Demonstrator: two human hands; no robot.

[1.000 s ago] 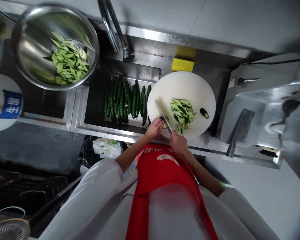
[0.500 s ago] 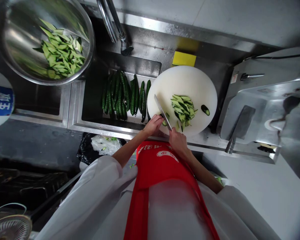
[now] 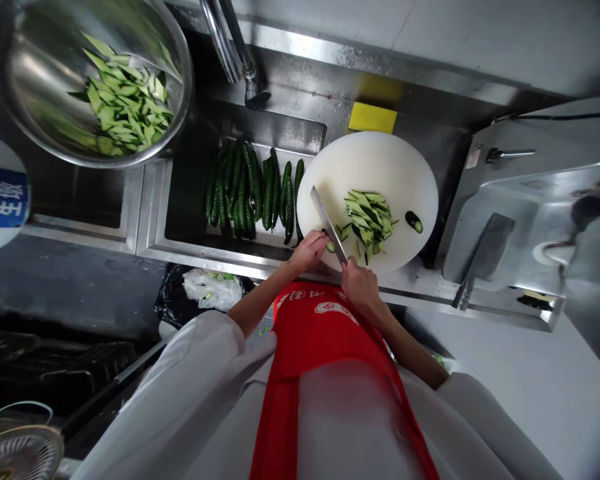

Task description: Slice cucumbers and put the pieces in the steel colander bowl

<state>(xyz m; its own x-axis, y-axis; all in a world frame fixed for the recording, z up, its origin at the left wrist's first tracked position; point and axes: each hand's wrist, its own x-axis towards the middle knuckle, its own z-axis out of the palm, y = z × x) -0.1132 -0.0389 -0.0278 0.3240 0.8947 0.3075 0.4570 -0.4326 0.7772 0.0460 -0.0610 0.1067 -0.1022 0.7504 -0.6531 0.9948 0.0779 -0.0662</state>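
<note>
My right hand [image 3: 360,285] is closed round the handle of a knife [image 3: 330,225], whose blade slants up and left over the round white cutting board [image 3: 395,157]. Left of the blade, my left hand [image 3: 310,250] grips a piece of cucumber [image 3: 330,247] near the board's front edge; the fingers cover much of it. Just right of the blade lie a few fresh cucumber slices [image 3: 343,232]. Beyond them rests a heap of sliced cucumber [image 3: 370,217], and a short cucumber end [image 3: 414,221] sits apart at the right.
Whole cucumbers [image 3: 240,190] lie in the sink left of the board, below a faucet [image 3: 253,90]. A steel bowl [image 3: 45,127] of cucumber slices stands far left. Behind the board is a yellow sponge [image 3: 373,118]. A cleaver [image 3: 485,257] lies on metal equipment at right.
Slices that were against the blade now lie further to its right, closer to the heap. The knife and both hands have barely shifted; the whole view has moved slightly.
</note>
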